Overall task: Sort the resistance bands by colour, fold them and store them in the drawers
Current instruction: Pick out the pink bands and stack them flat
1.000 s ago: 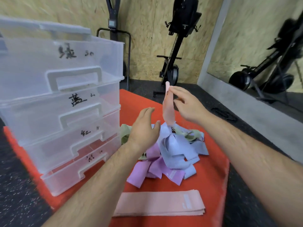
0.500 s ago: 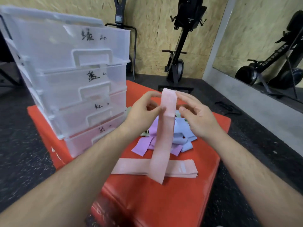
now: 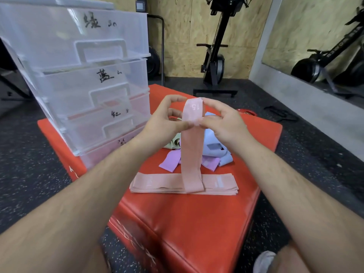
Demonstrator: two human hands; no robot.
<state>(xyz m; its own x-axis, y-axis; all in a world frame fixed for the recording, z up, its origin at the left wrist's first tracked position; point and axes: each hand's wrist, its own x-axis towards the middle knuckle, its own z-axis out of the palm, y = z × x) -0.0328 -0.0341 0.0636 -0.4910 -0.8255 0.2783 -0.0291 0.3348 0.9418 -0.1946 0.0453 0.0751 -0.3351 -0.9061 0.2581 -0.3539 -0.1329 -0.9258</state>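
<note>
Grip: your left hand (image 3: 163,123) and right hand (image 3: 224,124) each pinch the pink band (image 3: 192,152) near its top, marked 15. Band hangs upright above the red mat (image 3: 187,223), lower end at the flat pink stack (image 3: 155,184); clear drawers (image 3: 88,75) stand left.

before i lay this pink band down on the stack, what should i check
1. Grip: left hand and right hand both pinch the pink band near its top: ok
2. Colour matches the pink stack under it: ok
3. Band free of twists: hangs flat: ok
4. Band lined up with the stack: hangs crosswise over it: not ok
5. Stack apart from the loose pile: ok
6. Ready to store: the drawers all look shut: not ok
</note>
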